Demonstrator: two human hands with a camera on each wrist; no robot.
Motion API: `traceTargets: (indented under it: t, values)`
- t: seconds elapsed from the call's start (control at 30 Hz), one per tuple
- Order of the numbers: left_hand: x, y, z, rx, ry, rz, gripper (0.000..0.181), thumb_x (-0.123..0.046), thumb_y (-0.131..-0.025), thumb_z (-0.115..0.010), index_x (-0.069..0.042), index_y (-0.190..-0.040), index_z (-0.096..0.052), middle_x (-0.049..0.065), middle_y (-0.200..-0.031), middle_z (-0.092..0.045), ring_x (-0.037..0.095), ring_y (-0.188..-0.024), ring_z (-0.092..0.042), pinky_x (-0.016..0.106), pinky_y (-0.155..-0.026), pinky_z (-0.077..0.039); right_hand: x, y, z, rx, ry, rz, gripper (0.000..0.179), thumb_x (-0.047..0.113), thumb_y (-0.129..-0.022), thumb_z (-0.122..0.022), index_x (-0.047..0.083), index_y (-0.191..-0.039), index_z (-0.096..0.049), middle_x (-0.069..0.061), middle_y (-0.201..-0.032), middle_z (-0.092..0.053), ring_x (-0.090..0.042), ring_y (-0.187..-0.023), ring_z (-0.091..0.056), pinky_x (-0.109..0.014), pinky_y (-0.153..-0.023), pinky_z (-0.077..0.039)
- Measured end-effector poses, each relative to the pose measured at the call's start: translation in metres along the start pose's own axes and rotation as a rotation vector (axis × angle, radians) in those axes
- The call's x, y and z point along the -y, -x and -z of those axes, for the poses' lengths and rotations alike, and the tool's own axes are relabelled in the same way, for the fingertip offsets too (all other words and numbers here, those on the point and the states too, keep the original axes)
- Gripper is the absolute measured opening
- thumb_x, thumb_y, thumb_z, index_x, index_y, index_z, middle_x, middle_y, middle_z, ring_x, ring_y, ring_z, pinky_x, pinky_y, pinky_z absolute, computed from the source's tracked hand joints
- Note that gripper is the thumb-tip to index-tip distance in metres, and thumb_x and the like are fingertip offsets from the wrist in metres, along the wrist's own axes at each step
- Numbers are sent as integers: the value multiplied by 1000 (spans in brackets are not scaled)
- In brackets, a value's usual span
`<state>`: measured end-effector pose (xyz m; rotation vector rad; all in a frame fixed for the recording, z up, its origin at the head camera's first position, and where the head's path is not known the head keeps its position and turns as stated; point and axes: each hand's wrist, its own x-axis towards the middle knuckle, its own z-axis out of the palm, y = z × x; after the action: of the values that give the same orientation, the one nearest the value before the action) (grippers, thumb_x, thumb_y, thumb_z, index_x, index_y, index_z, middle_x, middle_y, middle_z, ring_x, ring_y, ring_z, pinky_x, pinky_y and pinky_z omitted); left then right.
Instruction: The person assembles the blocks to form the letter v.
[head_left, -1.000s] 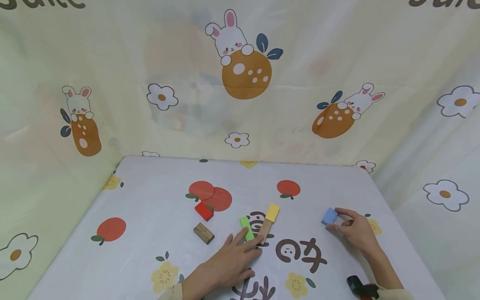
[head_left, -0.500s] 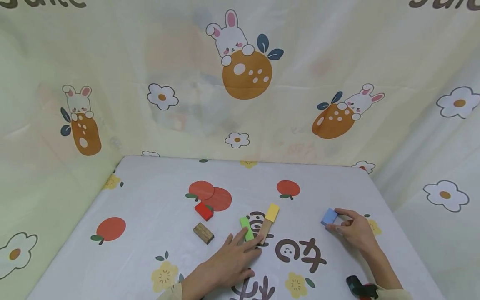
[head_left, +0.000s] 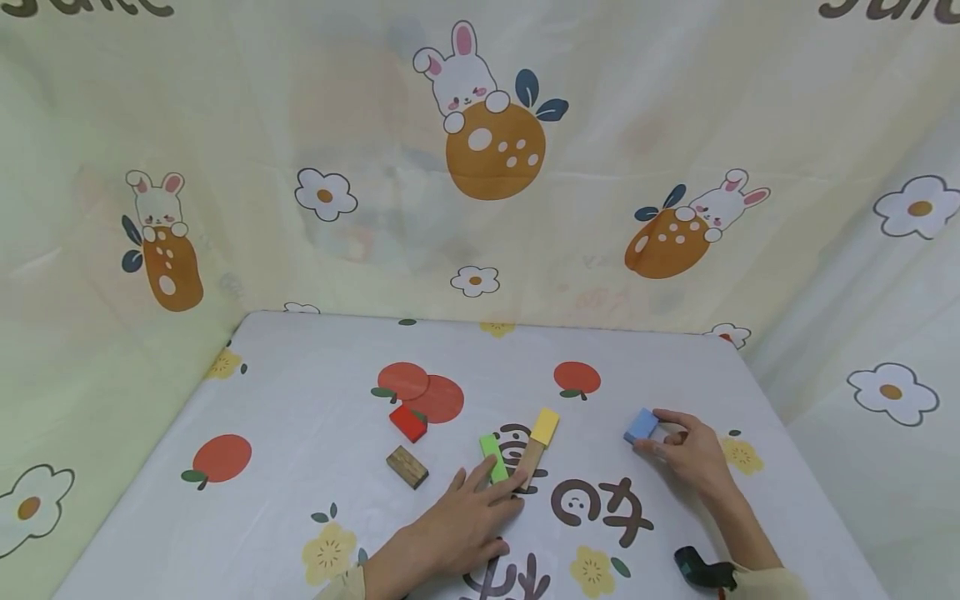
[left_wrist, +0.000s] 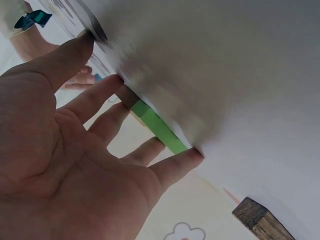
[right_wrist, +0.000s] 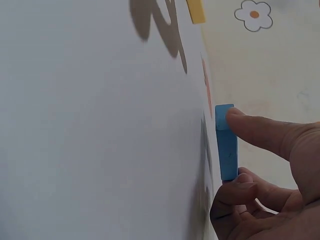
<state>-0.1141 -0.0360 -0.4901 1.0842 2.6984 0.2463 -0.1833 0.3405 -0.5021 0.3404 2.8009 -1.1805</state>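
My right hand (head_left: pixel 690 450) pinches a blue block (head_left: pixel 642 426) between thumb and fingers at the table's right side. In the right wrist view the blue block (right_wrist: pixel 227 150) spans from thumb to fingers. My left hand (head_left: pixel 457 525) lies with spread fingers at the near ends of a green block (head_left: pixel 491 454) and a light brown wooden block (head_left: pixel 531 462). A yellow block (head_left: pixel 545 427) meets the wooden block's far end; whether they overlap I cannot tell. Under the left fingers, the blocks' near ends are partly hidden.
Left of the left hand lie a dark wood-grain block (head_left: pixel 408 466) and, behind it, a red block (head_left: pixel 408 423). The white tablecloth (head_left: pixel 300 400) carries printed fruit, flowers and letters. A patterned curtain (head_left: pixel 360 267) rises at the back and sides. A black device (head_left: pixel 703 569) sits at the right wrist.
My right hand has moved left and slightly away from me with the blue block in its grip. The left hand and the other blocks have stayed in place.
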Motion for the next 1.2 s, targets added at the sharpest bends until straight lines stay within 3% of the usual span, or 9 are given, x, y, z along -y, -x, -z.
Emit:
traceTargets:
  t: [0.57, 0.87, 1.2]
  values:
    - [1, 0, 0, -3, 1, -6, 55, -46, -100, -70, -34, -151, -57, -15, -176, -28, 34, -163, -29, 64, -120, -44, 33, -14, -32, -9, -45, 89, 72, 25, -91, -83, 0, -151, -52, -5, -81, -52, -16, -72, -48, -24, -60, -41]
    - [1, -2, 0, -3, 13, -9, 55, -46, -99, -71, -35, -151, -57, -15, -176, -28, 34, -163, -29, 65, -119, -44, 48, -18, -45, 1, -55, 79, 71, 25, -91, -83, 3, -152, -53, -4, -78, -51, -17, -72, -48, -25, -58, -41]
    - [0, -4, -1, 39, 32, 23, 56, -48, -99, -71, -37, -152, -55, -18, -176, -25, 32, -164, -26, 65, -122, -41, 56, -21, -54, 20, -87, 96, 71, 24, -90, -85, 3, -150, -54, -7, -85, -53, -17, -72, -48, -25, -57, -41]
